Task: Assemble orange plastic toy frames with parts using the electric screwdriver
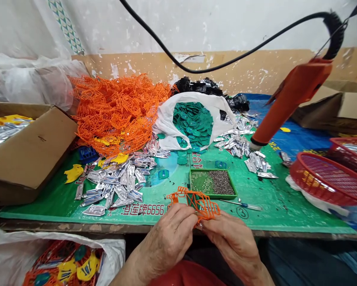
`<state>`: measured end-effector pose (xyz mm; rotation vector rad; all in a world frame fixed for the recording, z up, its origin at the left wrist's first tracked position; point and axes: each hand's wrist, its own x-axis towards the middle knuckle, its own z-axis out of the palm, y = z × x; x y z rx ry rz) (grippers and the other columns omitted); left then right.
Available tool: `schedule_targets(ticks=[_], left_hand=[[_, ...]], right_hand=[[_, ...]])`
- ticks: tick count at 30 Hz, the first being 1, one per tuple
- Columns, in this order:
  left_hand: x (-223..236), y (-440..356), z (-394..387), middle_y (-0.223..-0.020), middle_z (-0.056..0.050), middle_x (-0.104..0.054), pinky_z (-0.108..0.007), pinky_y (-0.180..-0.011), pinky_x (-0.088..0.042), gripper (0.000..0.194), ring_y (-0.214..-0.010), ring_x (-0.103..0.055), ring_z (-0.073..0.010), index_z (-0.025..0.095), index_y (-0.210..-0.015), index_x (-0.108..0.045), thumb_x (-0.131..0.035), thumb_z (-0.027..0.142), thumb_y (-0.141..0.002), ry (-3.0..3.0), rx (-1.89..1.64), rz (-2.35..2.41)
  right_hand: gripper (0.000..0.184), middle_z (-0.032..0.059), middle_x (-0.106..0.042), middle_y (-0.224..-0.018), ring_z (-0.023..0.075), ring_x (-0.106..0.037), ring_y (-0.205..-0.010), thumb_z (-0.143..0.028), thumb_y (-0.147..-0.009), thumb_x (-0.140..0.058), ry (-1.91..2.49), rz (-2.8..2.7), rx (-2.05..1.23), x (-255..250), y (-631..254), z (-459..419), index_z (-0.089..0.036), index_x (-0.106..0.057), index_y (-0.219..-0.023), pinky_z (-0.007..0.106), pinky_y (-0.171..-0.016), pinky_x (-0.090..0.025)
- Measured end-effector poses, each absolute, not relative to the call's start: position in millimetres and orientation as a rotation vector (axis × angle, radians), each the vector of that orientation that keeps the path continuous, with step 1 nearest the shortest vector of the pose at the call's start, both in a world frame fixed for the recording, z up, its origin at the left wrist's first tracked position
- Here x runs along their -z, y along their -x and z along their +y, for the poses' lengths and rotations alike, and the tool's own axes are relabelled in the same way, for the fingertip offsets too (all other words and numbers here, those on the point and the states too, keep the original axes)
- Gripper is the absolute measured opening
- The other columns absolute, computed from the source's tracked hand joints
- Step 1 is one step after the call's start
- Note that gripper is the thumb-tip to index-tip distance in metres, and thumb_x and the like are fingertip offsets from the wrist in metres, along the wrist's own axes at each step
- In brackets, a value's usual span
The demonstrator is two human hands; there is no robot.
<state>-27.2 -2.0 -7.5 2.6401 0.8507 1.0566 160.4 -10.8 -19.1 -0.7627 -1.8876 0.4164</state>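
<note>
Both of my hands meet at the table's near edge, holding one orange plastic frame [196, 202]. My left hand [169, 234] has its fingers curled onto the frame's left side. My right hand [230, 238] pinches the frame's lower right part. Just beyond the frame lies a green tray of small dark screws [212, 183]. A small screwdriver [244, 205] rests on the green mat to the tray's right.
A heap of orange frames [119, 111], silver metal pieces [115, 184], a white bag of green parts [193, 121] and black parts [202, 86] fill the table. An orange power tool [288, 99] hangs at right. Red baskets [327, 178] stand right, a cardboard box [29, 147] left.
</note>
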Motion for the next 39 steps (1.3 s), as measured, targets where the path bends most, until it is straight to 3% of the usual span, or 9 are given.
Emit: schedule_targets(ticks=[3, 13, 18, 39], left_hand=[[7.7, 28.2, -4.1, -0.099, -0.013, -0.068, -0.037, -0.085, -0.057, 0.028, -0.094, -0.062, -0.0216, 0.011, -0.108, -0.055, -0.044, -0.004, -0.087, -2.603, -1.051, 0.823], [9.3, 31.0, -4.5, -0.106, -0.012, -0.066, -0.037, -0.086, -0.057, 0.039, -0.099, -0.059, -0.0209, 0.012, -0.115, -0.054, -0.043, -0.007, -0.083, -2.402, -0.883, 0.744], [13.8, 33.0, -4.5, -0.106, -0.012, -0.066, -0.039, -0.089, -0.055, 0.038, -0.1, -0.059, -0.022, 0.013, -0.114, -0.054, -0.042, -0.007, -0.084, -2.389, -0.855, 0.76], [14.1, 28.4, -4.9, -0.102, -0.013, -0.066, -0.037, -0.085, -0.056, 0.031, -0.096, -0.059, -0.0219, 0.008, -0.108, -0.058, -0.043, -0.006, -0.085, -2.385, -0.835, 0.776]], right_hand=[[0.024, 0.0027, -0.078, -0.088, 0.0151, -0.074, -0.076, -0.006, -0.086, -0.062, 0.759, -1.9, -0.43, 18.6, -161.8, -11.7, -0.023, -0.068, -0.102, 0.025, -0.07, -0.059], [0.018, 0.002, -0.076, -0.076, 0.0152, -0.072, -0.065, -0.01, -0.087, -0.061, 0.836, -1.891, -0.425, 25.8, -162.3, -15.7, -0.023, -0.071, -0.094, 0.026, -0.064, -0.059], [0.02, 0.0009, -0.077, -0.082, 0.0144, -0.073, -0.07, -0.007, -0.085, -0.063, 0.832, -1.879, -0.451, 28.3, -162.2, -16.5, -0.023, -0.069, -0.096, 0.025, -0.068, -0.058], [0.011, 0.0008, -0.071, -0.072, 0.0134, -0.07, -0.067, -0.009, -0.088, -0.061, 0.853, -1.928, -0.386, 34.8, -161.7, -17.0, -0.018, -0.067, -0.091, 0.025, -0.066, -0.056]])
